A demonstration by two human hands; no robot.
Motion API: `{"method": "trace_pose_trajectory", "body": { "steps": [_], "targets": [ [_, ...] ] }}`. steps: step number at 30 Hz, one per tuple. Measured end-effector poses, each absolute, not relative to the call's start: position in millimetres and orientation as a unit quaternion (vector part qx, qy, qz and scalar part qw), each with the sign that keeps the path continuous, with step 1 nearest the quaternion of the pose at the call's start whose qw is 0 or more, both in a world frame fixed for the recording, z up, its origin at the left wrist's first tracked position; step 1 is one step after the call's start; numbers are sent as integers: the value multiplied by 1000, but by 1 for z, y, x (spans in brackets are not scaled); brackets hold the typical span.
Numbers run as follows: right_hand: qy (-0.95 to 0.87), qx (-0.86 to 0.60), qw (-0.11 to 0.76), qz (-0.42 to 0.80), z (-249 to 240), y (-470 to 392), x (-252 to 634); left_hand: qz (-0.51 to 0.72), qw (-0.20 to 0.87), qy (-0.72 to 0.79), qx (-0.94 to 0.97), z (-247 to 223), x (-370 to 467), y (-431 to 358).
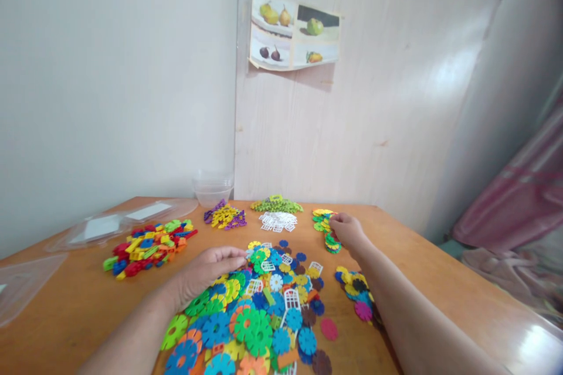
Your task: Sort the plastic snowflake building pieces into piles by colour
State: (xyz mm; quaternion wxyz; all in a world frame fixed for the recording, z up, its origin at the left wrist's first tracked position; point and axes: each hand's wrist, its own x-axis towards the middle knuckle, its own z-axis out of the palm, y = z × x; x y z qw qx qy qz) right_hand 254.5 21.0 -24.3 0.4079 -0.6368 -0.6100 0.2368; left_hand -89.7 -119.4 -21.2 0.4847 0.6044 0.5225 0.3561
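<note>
Well, the left hand is in the lower middle of the frame, reaching in from the lower left, its fingers drawn together at the upper left edge of a large mixed pile of toy pieces. Whether those fingertips grasp a piece or merely rest against the pile, I cannot tell. The right hand is right of centre, with fingers curled in a pinching shape beside a small group of green and yellow discs; any piece between its fingertips is too hidden to make out. The large pile fills the lower centre, mostly notched discs in blue, green, yellow, orange and brown, with white lattice pieces among them and a pinkish-red disc at its right side. Another cluster of discs, yellow, blue and magenta, lies just left of the right forearm. Farther up the frame, on the same orange-brown table, a heap of white lattice pieces sits near the centre, below a light green heap, with a yellow and purple heap to their left. Multicoloured blocks are heaped left of centre, near clear plastic bags at the left, while a transparent bowl stands at the table's far edge. A fruit picture sheet is fixed to the wall at upper centre, and pink cloth hangs at the right edge.
</note>
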Motion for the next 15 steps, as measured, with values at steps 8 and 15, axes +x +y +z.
{"method": "trace_pose_trajectory", "body": {
  "steps": [8, 15],
  "targets": [
    [-761, -490, 272, 326, -7, -21, 199, 382, 467, 536, 591, -28, -88, -118],
    [-817, -432, 135, 358, -7, -47, 178, 362, 470, 522, 613, -25, -92, -118]
  ]
}}
